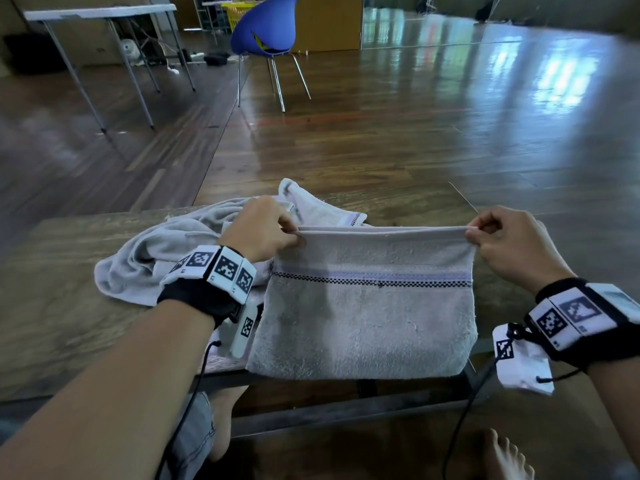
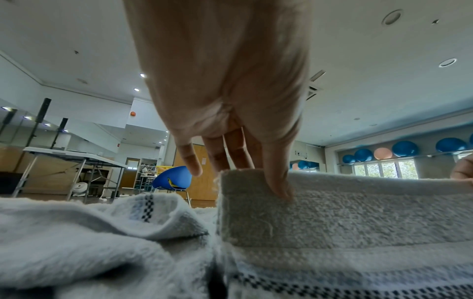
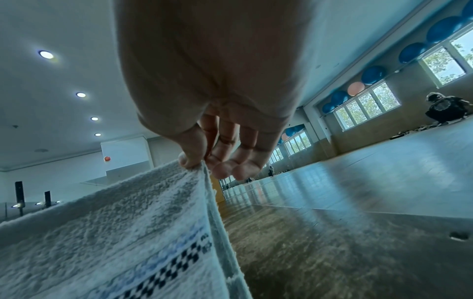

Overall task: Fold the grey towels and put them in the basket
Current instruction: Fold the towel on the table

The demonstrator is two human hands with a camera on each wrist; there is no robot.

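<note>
A grey towel (image 1: 367,323) with a checked stripe is held up doubled over the near edge of the wooden table (image 1: 62,306). My left hand (image 1: 263,230) pinches its top left corner, and my right hand (image 1: 498,233) pinches the top right corner. In the left wrist view the thumb presses the towel (image 2: 332,212) against the fingers. From the right wrist the towel (image 3: 128,232) hangs from thumb and fingertip. A second grey towel (image 1: 162,251) lies crumpled on the table behind my left hand. A yellow basket (image 1: 235,13) stands far back behind a chair.
A blue chair (image 1: 266,26) stands on the wooden floor beyond the table. A white folding table (image 1: 100,12) is at the back left. The table's right part (image 1: 415,199) is bare wood. My knee and bare feet show below the table edge.
</note>
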